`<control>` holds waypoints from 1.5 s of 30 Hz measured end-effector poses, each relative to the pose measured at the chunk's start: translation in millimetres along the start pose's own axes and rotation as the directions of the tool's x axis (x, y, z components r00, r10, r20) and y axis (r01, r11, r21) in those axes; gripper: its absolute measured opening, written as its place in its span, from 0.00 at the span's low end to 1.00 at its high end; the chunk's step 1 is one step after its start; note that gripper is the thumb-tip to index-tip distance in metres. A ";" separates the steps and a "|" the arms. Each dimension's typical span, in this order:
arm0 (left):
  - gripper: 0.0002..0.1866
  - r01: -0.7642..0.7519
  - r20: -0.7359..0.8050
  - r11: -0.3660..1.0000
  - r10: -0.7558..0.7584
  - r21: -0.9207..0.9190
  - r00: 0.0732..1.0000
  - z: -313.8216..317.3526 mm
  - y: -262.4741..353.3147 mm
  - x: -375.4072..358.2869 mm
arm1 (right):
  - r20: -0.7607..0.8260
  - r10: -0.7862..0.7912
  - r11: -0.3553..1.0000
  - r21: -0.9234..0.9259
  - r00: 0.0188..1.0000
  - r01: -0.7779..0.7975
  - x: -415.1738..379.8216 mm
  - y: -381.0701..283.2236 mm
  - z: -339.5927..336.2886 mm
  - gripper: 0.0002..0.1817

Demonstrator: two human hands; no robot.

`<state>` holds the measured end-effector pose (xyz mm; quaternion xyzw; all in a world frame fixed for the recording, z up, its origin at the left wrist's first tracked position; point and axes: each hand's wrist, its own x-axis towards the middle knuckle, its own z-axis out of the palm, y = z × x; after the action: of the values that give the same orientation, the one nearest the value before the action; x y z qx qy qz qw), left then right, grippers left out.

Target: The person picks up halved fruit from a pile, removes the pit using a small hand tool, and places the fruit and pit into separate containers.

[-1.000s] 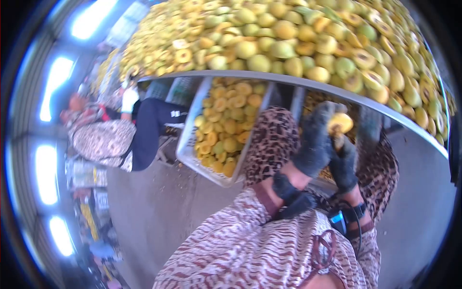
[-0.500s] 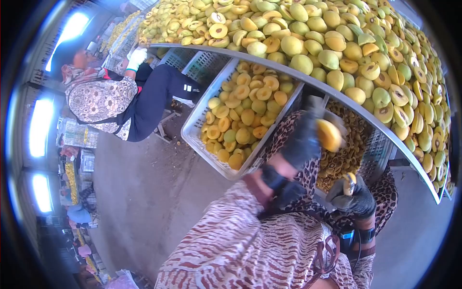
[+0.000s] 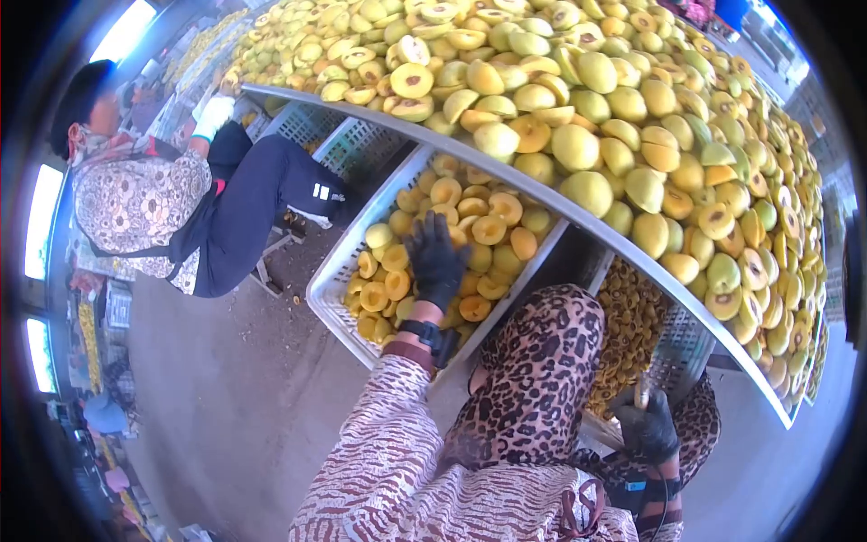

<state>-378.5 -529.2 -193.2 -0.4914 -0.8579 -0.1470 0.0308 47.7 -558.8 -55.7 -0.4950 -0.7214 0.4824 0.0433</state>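
Left hand (image 3: 436, 271): moved away from above the thigh, where it carried a fruit half a moment ago, and across to the white crate (image 3: 336, 313); its dark-gloved fingers are spread and released, palm down.
Halved fruit (image 3: 397, 285): lying in the white crate beneath and around that palm, yellow to orange, many with the hollow side up.
Right hand (image 3: 647, 429): gloved too, fingers closed around a slim tool (image 3: 642, 394) with its pale end pointing up (most of it is hidden in the fist).
Grey crate (image 3: 684, 341): just beyond the right hand, under the counter's edge, holding small brown pieces (image 3: 623, 312) that look like fruit pits.
Counter (image 3: 433, 138): curving across above both crates, its metal rim holding back a broad heap of fruit (image 3: 587, 185), some pieces cut open with brown centres showing.
Patterned trousers (image 3: 533, 384): one knee raised between the two crates.
Co-worker (image 3: 135, 212): seated at the left near the same counter, one white glove (image 3: 214, 116) lifted by its rim.
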 end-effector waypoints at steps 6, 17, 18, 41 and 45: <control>0.45 0.022 -0.036 0.997 -0.019 0.068 0.999 15.8 -2.1 -24.8 | -0.044 -0.161 0.984 -0.077 0.986 0.158 16.8 1.6 8.1 0.01; 0.36 0.007 0.123 0.995 -0.019 0.095 0.992 3.7 -3.3 -1.1 | 0.074 0.223 0.880 0.414 0.972 -0.233 21.4 -22.1 5.2 0.04; 0.36 -0.034 0.117 0.996 0.024 0.085 0.993 14.2 -3.8 -1.1 | 0.105 0.285 0.823 0.482 0.953 -0.299 17.4 -17.3 4.8 0.03; 0.36 -0.550 0.061 0.835 0.548 0.020 0.834 -114.5 459.5 133.6 | -0.425 -0.161 0.966 0.116 0.891 0.230 21.8 76.9 -6.1 0.09; 0.36 -0.597 0.185 0.802 0.584 0.021 0.790 -121.5 484.0 144.9 | -0.524 -0.218 0.953 0.070 0.823 0.296 12.5 74.2 -15.0 0.08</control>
<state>-51.9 -213.3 58.9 -0.7437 -0.6659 -0.0541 0.0212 99.4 -536.3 -107.7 -0.4983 -0.7062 0.3758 0.3341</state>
